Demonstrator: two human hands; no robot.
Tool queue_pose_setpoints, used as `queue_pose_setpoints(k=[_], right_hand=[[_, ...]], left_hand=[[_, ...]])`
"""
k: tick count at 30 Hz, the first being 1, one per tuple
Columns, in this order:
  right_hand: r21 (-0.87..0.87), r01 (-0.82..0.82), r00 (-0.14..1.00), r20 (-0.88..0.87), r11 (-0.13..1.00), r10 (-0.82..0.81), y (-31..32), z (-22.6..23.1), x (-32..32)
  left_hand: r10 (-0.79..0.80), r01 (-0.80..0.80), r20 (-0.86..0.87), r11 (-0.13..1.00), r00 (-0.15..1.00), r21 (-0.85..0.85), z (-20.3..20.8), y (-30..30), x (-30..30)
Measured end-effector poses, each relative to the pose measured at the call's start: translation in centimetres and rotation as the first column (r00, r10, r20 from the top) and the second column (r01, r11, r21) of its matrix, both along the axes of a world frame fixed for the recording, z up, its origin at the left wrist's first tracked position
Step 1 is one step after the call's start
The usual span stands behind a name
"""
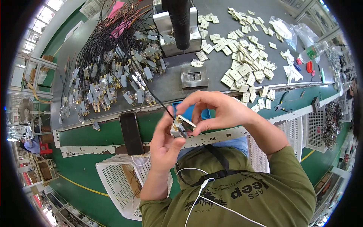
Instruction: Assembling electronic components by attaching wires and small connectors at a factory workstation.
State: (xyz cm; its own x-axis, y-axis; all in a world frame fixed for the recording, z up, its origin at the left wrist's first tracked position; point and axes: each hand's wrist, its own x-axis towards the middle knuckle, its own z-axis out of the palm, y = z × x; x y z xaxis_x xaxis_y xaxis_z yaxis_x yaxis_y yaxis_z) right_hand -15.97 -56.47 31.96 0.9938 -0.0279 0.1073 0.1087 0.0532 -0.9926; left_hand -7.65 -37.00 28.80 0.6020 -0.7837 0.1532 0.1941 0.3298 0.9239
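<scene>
Over the front edge of the bench, my left hand (pixel 160 149) grips a small grey-and-brass electrical part (pixel 177 130) between thumb and fingers. A black cable (pixel 153 92) runs from this part up toward the pile of cabled parts. My right hand (pixel 227 109) is closed on a small cover plate (pixel 186 122) with a pale edge, thumb below and fingers arched above. The plate is tilted against the electrical part; whether the two are joined I cannot tell. Beyond my hands lies a metal block (pixel 194 78) with a rectangular slot.
Grey-ended cabled parts (pixel 109 85) are heaped at the left. Cream slotted plates (pixel 242 68) spread across the right. A black-columned press (pixel 179 26) stands behind. A phone (pixel 131 132), pliers (pixel 281 104), a blue tray (pixel 205 114) and a white basket (pixel 119 185) are nearby.
</scene>
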Motion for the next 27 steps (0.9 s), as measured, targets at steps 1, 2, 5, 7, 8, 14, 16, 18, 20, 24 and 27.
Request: queue_pose_setpoints(k=[1,2,5,7,8,14,16,18,20,24,27], right_hand=[[-0.001,-0.006,1.000,0.000,1.000,0.006,0.2,-0.1,-0.1],[-0.140,0.082,0.992,0.108,0.987,-0.067,0.4,-0.3,-0.3],[-0.289,0.153,0.971,0.219,0.945,-0.091,1.2,-0.4,-1.1],[-0.202,0.205,0.959,0.239,0.958,-0.155,1.7,-0.6,-1.3],[-0.220,0.239,0.953,0.238,0.946,-0.185,1.7,-0.5,-1.4],[-0.393,0.323,0.910,0.378,0.861,-0.169,2.0,-0.2,-1.0],[-0.423,0.325,0.910,0.385,0.846,-0.157,1.9,-0.3,-0.9],[-0.451,0.327,0.908,0.393,0.830,-0.144,1.9,-0.3,-0.9],[-0.504,0.353,0.894,0.430,0.788,-0.125,1.9,-0.3,-1.0],[-0.523,0.374,0.880,0.462,0.766,-0.114,1.9,-0.5,-1.0],[-0.541,0.394,0.864,0.493,0.743,-0.100,2.0,-0.4,-0.9]], left_hand=[[0.065,-0.065,0.014,0.998,0.998,-0.022,0.1,-0.1,-0.2],[0.038,-0.038,0.000,0.998,0.999,-0.057,-0.5,0.2,0.1],[0.044,-0.042,0.088,0.999,0.995,-0.018,-0.6,0.4,0.6],[0.056,-0.057,0.089,0.998,0.994,0.007,-0.1,0.3,0.5],[0.060,-0.063,0.093,0.998,0.994,0.032,0.1,0.2,0.4],[0.069,-0.070,0.172,0.998,0.983,-0.001,-0.3,0.2,0.2],[0.079,-0.083,0.196,0.997,0.977,0.009,-0.1,0.2,0.2],[0.091,-0.097,0.223,0.995,0.971,0.019,-0.1,0.3,0.3],[0.106,-0.111,0.257,0.994,0.961,0.004,-0.5,0.3,0.2],[0.111,-0.111,0.293,0.994,0.950,-0.017,-0.6,0.1,0.4],[0.118,-0.126,0.316,0.992,0.941,0.004,-0.3,0.2,0.5]])
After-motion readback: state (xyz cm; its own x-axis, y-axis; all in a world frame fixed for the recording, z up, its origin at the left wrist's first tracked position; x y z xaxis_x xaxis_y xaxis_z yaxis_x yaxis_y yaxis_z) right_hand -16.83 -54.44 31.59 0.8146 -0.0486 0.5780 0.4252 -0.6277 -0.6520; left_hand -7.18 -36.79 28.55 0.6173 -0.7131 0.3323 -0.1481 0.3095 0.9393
